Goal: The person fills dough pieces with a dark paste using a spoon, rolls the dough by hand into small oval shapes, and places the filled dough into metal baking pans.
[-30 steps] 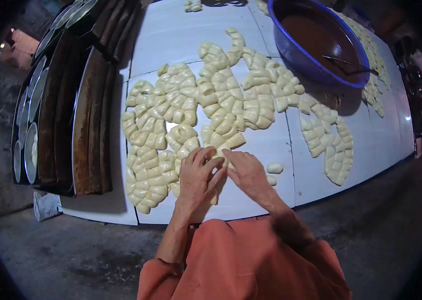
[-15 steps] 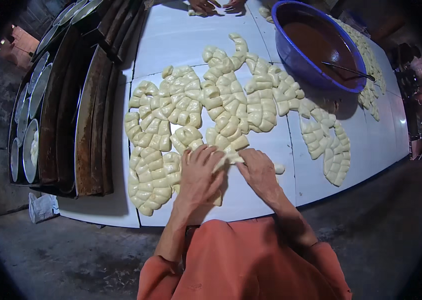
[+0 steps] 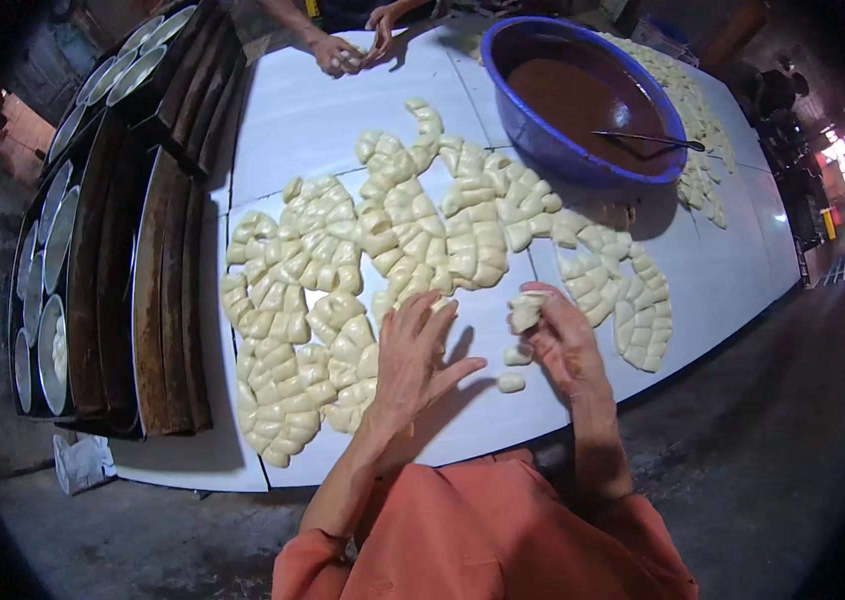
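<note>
A pale dough piece (image 3: 526,314) is gripped between the thumb and fingers of the right hand (image 3: 565,342), over the white bench (image 3: 343,115). Two small dough lumps (image 3: 511,382) are seen just beside it, toward the near edge. The left hand (image 3: 415,362) is held open, fingers spread, at the near edge of the joined dough pieces (image 3: 333,250); whether they are touched cannot be told. Brown liquid (image 3: 573,100) is contained in a blue basin (image 3: 543,158) farther back.

Wearer's two hands (image 3: 415,357), one basin (image 3: 515,125)
</note>
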Tool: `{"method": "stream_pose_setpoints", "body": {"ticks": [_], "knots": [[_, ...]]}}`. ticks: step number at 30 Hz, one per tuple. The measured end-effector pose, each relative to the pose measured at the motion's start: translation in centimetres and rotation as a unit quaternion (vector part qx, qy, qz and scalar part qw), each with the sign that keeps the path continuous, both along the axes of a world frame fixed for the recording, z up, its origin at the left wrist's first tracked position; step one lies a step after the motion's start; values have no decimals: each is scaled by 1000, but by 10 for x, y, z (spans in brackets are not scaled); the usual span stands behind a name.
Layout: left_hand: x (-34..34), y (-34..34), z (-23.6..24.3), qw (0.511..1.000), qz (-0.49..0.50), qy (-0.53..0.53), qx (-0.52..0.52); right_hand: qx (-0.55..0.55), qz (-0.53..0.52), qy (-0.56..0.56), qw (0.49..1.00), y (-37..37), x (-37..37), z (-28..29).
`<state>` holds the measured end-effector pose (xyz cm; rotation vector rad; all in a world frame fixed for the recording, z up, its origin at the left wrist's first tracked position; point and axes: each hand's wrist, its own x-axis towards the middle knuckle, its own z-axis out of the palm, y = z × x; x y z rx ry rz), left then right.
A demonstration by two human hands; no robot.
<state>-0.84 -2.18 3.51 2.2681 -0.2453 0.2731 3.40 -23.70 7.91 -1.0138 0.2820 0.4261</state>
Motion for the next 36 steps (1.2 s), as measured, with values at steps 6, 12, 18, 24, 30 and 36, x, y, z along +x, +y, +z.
{"method": "stream_pose_setpoints", "body": {"ticks": [6, 12, 18, 24, 30, 36], "knots": [[36, -33, 25, 957, -63, 128, -252, -9, 64, -52, 997, -7, 1, -34], [53, -59, 19, 960, -22, 148, -238, -302, -20, -282, 910, -27, 12, -49], [89, -124, 25, 952, -76, -137, -262, -29, -64, -211, 975, -22, 28, 1], [113, -161, 6, 860, -91, 13, -503, 67, -42, -126, 989, -42, 91, 41], [107, -133, -4, 838, -82, 193, -503, -351, 20, -249, 902, -98, 249, 48], [99, -95, 11, 872, -26, 293, -392, -650, 356, -286, 608, -118, 320, -5]]}}
